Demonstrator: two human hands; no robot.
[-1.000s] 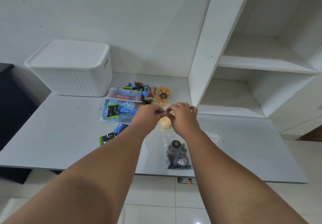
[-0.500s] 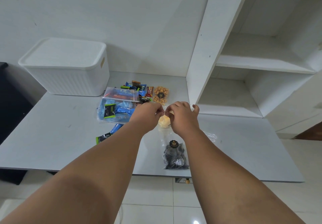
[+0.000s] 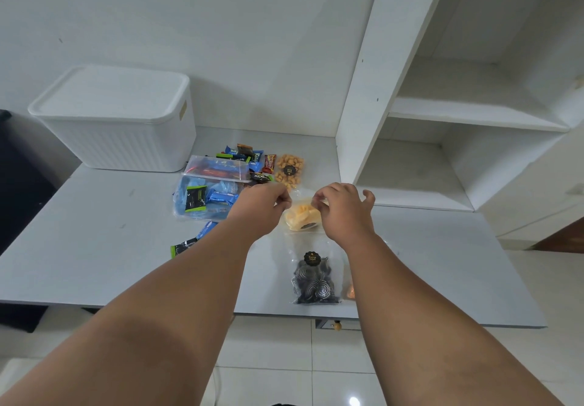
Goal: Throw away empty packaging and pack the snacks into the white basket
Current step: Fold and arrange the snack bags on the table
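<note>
Now wider apart than before, left hand (image 3: 264, 205) and right hand (image 3: 343, 209), each pinching yellow chips bag (image 3: 301, 216)

Lidded white basket (image 3: 120, 134) stands back-left; clear bag of yellow snacks (image 3: 301, 214) seemingly held by its top.

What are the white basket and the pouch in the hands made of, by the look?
white basket: probably moulded plastic with a matte finish, going by the even ribbed walls and the flat fitted lid.
yellow snack pouch: thin clear plastic film, slightly glossy. The snacks show straight through it, and the left hand and right hand pinch its limp top edge.
</note>
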